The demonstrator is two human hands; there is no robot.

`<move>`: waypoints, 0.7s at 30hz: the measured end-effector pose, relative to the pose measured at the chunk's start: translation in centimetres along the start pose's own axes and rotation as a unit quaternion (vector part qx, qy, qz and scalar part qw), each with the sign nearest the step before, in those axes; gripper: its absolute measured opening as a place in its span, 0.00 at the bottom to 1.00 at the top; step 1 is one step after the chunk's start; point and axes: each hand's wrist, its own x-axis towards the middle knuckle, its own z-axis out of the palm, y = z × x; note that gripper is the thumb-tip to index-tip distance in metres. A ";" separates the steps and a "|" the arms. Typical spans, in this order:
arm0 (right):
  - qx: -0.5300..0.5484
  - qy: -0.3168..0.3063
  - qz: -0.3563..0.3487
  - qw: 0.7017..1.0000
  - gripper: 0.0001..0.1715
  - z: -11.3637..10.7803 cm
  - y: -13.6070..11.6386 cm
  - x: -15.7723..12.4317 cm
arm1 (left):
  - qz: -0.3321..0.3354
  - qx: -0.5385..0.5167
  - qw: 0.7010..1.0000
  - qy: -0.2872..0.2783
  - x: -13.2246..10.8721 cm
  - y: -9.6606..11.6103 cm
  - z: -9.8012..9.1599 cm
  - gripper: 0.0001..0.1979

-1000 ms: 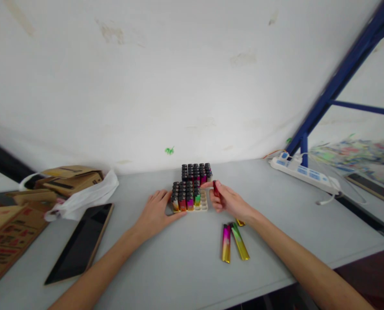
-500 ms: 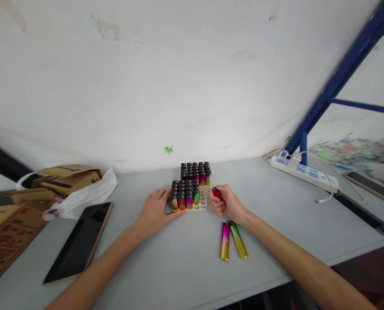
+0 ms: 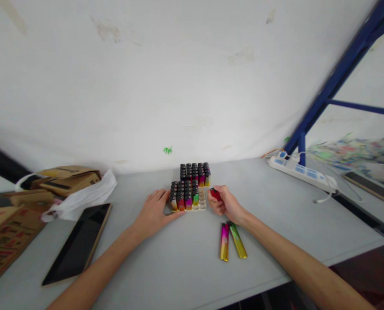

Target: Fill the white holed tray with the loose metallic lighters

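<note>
My left hand [image 3: 153, 214] lies on the table with its fingers spread, thumb along the front edge of a pale tray [image 3: 202, 206] and fingers at its left side. Lighters with black tops [image 3: 184, 194] stand upright in that tray, and its right part shows bare round holes. To the right of the tray, my right hand [image 3: 223, 203] is closed around a red lighter [image 3: 215, 193], its top showing. Behind stands another block of upright lighters [image 3: 195, 173]. A pink-and-yellow lighter [image 3: 224, 242] and a green-and-yellow lighter [image 3: 238, 242] lie in front of my right hand.
On the left are a black tablet [image 3: 78, 243], a white plastic bag [image 3: 82, 193] and cardboard boxes [image 3: 13, 234]. A white power strip [image 3: 303, 173] with cables lies at the back right, near a blue metal frame [image 3: 324, 97].
The red lighter in my right hand has tilted slightly to the left. My left hand stays at the tray.
</note>
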 end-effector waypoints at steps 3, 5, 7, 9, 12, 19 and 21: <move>-0.008 -0.004 -0.007 1.000 0.22 -0.1 0.1 0.2 | 0.002 -0.002 1.000 0.002 0.0 0.0 0.0 0.32; -0.016 -0.008 -0.010 1.000 0.21 -0.1 0.2 0.2 | 0.002 -0.004 1.000 0.003 0.0 0.0 0.0 0.32; -0.022 -0.010 -0.013 1.000 0.20 -0.1 0.2 0.1 | 0.000 -0.003 1.000 0.002 0.0 0.1 0.0 0.31; -0.022 -0.008 -0.016 1.000 0.21 -0.1 0.2 0.1 | 0.000 -0.001 1.000 -0.002 0.1 0.1 -0.1 0.31; -0.019 0.004 -0.019 1.000 0.24 -0.1 0.1 0.3 | 0.003 -0.005 1.000 -0.001 0.0 0.1 -0.1 0.31; -0.057 0.030 -0.109 0.992 0.34 -0.3 -0.4 0.4 | 0.000 -0.011 1.000 0.000 0.1 0.1 -0.1 0.31; -0.127 0.030 -0.170 0.977 0.32 -0.3 -0.6 0.0 | -0.002 -0.012 1.000 0.000 0.1 0.1 -0.1 0.31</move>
